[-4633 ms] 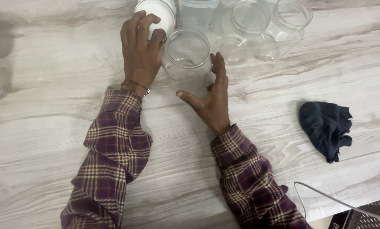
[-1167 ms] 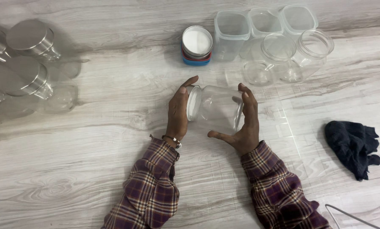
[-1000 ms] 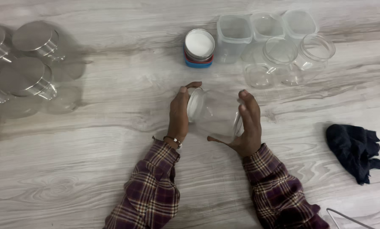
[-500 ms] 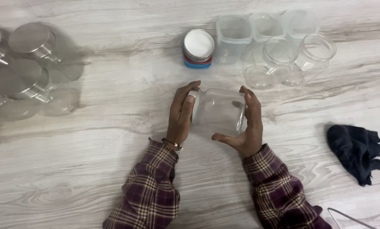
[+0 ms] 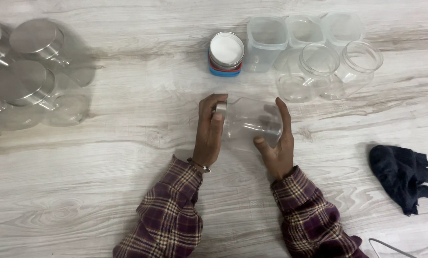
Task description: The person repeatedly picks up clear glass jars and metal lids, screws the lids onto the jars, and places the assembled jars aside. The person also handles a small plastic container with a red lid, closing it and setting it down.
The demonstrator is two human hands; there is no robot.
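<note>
A clear plastic jar [image 5: 250, 125] is held on its side above the wooden tabletop [image 5: 104, 162], mouth to the left. My left hand [image 5: 209, 131] wraps over the silver lid [image 5: 221, 109] at that mouth. My right hand [image 5: 275, 143] grips the jar's base end, thumb underneath and fingers behind. Both sleeves are purple plaid.
A stack of lids [image 5: 226, 52] sits behind the jar, with square clear containers [image 5: 266, 40] and two open round jars [image 5: 314, 69] to its right. Several lidded jars [image 5: 30, 71] lie at the far left. A dark cloth [image 5: 401, 177] lies at the right; a wire [image 5: 390, 246] crosses the bottom right corner.
My left hand has closed further over the lid at the jar's mouth. My right thumb has shifted under the jar, which has tilted a little. Earlier the jar stood upright among the others.
</note>
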